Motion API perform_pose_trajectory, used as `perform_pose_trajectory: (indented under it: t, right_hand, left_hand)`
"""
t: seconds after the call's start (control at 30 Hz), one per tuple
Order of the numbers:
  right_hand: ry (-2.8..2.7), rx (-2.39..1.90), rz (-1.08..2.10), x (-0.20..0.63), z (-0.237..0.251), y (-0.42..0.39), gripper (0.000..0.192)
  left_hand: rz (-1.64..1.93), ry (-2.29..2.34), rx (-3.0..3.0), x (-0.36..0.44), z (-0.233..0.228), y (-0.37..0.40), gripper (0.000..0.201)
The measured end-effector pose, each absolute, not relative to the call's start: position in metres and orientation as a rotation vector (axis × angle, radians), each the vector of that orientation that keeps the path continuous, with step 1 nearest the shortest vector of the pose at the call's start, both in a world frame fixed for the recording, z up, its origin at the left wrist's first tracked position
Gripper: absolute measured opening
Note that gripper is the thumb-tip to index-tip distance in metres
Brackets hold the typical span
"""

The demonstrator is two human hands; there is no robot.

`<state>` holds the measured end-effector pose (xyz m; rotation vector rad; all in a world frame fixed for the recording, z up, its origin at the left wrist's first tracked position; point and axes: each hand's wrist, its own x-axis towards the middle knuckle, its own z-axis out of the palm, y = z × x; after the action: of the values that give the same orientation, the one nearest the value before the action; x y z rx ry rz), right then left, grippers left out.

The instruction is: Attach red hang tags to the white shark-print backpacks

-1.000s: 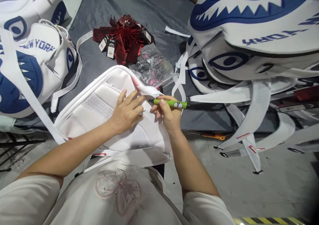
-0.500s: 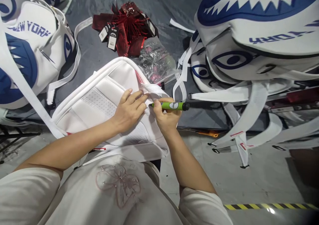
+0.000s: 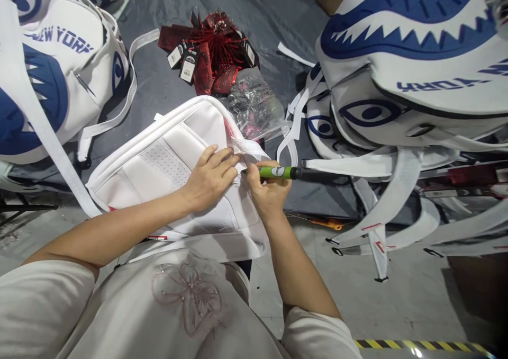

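Note:
A white backpack (image 3: 130,189) lies tilted across my front, its padded, perforated back panel facing up. My left hand (image 3: 212,179) rests flat on that panel, fingers stretched out toward the right side and pressing the material. Close beside those fingertips, my right hand (image 3: 270,192) grips a green marker-shaped pen (image 3: 283,172) with a black end. The pen points left, and its tip is at the bag's surface near a white strap (image 3: 252,148). Whether the tip touches the fabric is too small to tell.
Red ribbon-like tags with black labels (image 3: 204,52) lie at the back beside a clear plastic bag (image 3: 256,102). White-and-blue backpacks stand left (image 3: 71,68) and right (image 3: 397,83), with loose straps (image 3: 397,200) hanging over the table edge. An orange tool (image 3: 327,223) lies near that edge.
The view has shifted slightly, so the table things appear a little lower. Both hands keep their places on the backpack, and the pen stays in the right hand.

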<state>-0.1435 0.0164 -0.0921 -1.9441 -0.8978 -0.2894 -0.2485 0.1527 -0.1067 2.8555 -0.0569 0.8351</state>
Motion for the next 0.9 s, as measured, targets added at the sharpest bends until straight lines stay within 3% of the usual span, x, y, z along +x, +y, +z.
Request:
perform_pose_trajectory:
  t: [0.53, 0.9]
  right_hand:
    - [-0.887, -1.96, -0.281, -0.1413, -0.0901, 0.0177, 0.021]
    - [-0.873, -1.988, -0.264, -0.1424, -0.0885, 0.0203, 0.024]
  left_hand:
    - [0.98, -0.076, 2.92, -0.247, -0.109, 0.1528, 0.02]
    - [0.827, -0.061, 2.837, -0.2473, -0.1087, 0.1536, 0.016]
